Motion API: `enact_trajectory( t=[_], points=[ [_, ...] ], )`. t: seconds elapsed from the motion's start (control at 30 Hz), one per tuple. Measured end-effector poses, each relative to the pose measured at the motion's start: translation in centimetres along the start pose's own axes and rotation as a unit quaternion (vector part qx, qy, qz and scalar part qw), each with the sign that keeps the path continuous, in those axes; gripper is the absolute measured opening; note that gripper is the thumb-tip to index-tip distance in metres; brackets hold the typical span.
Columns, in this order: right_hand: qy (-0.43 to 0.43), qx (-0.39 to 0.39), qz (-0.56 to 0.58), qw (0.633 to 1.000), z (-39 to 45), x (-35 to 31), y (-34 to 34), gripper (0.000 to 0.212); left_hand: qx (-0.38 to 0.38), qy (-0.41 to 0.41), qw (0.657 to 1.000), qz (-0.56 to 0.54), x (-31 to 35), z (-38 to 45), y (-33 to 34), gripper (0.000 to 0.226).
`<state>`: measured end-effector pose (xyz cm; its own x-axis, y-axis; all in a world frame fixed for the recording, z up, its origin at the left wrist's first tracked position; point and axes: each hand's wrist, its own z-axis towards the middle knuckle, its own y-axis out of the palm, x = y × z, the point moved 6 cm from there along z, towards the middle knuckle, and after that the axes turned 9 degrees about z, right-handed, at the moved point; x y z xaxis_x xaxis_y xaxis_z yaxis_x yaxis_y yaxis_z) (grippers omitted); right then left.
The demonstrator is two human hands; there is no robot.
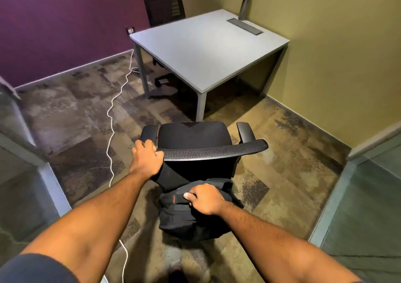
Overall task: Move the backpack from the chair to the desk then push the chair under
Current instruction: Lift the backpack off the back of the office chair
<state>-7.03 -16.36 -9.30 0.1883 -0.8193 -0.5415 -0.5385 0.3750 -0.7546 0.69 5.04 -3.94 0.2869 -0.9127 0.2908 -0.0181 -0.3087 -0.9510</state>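
Observation:
A black office chair stands on the carpet in front of me, its seat facing the grey desk a short way beyond. My left hand grips the left end of the chair's mesh backrest top. A black backpack hangs behind the backrest, close to my body, off the chair seat. My right hand is closed on the backpack's top handle. The chair seat is bare.
A second dark chair stands at the desk's far side by the purple wall. A grey bottle and a cable tray sit at the desk's back. A white cable snakes across the floor on the left. Glass partitions flank both sides.

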Motion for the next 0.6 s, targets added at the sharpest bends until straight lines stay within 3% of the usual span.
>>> enact_trajectory(
  t=[0.2,0.37,0.47,0.6],
  points=[
    [-0.024,-0.038,-0.022,0.999,-0.8,-1.0,0.7,0.052,0.015,-0.102,0.994,-0.024,-3.6,-3.7,0.8,0.024],
    [-0.027,-0.053,-0.026,0.998,-2.1,-0.8,2.1,0.053,0.007,-0.113,0.993,-0.045,-5.2,-7.2,3.2,0.042],
    [-0.026,-0.058,-0.024,0.998,-2.8,-0.7,2.8,0.053,-0.075,-0.112,0.99,-0.05,-5.8,-7.9,5.3,0.033],
    [-0.026,-0.05,-0.022,0.998,-3.9,-0.1,3.2,0.055,-0.143,-0.103,0.981,-0.085,-5.6,-9.1,7.6,0.051]
  ],
)
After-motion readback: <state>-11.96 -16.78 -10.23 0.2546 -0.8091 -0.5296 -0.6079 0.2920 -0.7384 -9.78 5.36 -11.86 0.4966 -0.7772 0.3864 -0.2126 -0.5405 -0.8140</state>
